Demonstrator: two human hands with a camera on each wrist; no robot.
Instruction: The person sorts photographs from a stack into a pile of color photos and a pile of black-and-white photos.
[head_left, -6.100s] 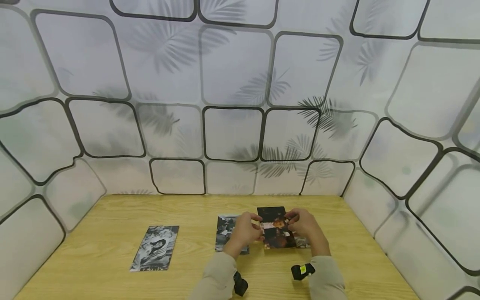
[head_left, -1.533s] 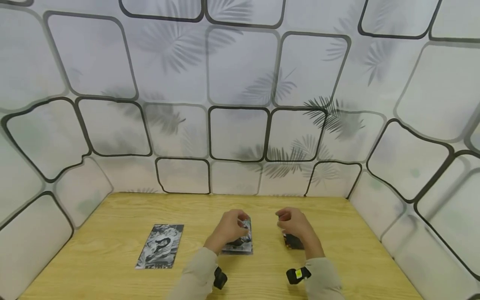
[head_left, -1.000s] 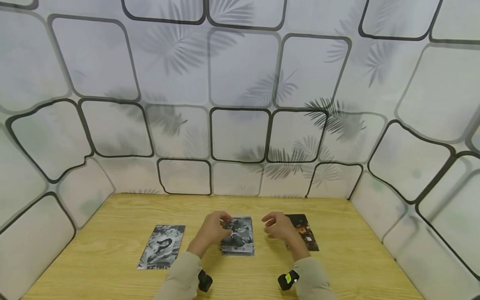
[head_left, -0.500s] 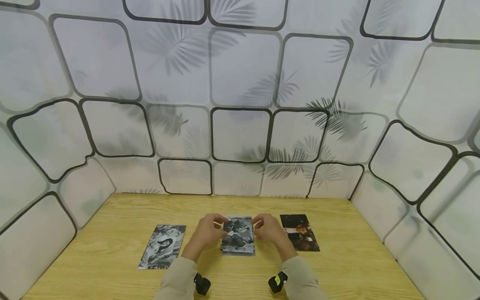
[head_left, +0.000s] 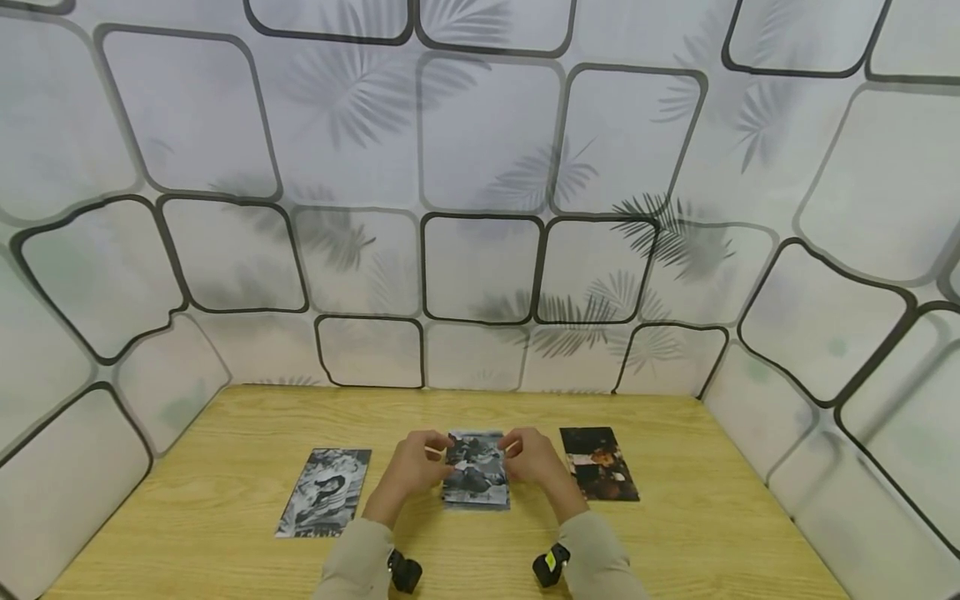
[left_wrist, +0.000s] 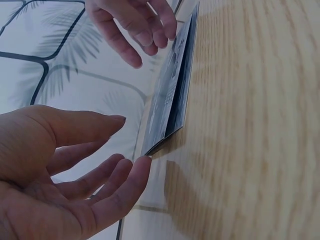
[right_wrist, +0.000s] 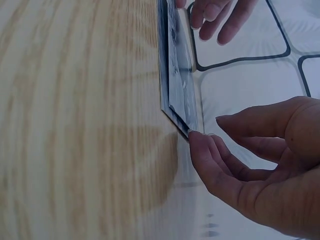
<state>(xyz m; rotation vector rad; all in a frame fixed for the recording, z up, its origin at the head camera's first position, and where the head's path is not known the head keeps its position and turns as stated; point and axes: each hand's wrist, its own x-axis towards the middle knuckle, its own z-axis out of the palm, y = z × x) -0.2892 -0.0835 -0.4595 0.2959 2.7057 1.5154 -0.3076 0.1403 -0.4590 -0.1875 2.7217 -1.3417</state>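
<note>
A small stack of black-and-white photo cards point(head_left: 476, 471) lies on the table between my two hands, its layers slightly out of line. At its left edge is my left hand point(head_left: 417, 462), fingers loosely bent and thumb apart from them. My right hand point(head_left: 531, 456) mirrors it on the right edge. In the left wrist view, a fingertip point(left_wrist: 145, 161) reaches the near corner of the cards point(left_wrist: 172, 95). In the right wrist view, a fingertip point(right_wrist: 192, 135) meets the corner of the cards point(right_wrist: 175, 75), with the thumb held away.
A black-and-white photo card point(head_left: 325, 492) lies to the left on the wood-grain table point(head_left: 225, 500). To the right lies a dark colour photo card point(head_left: 599, 463). Patterned curtain walls point(head_left: 480, 267) stand at the table's back and sides.
The dark colour card was held between both hands, then set down on the right. Both hands moved to the middle stack, the right one coming leftward; lately they barely shift.
</note>
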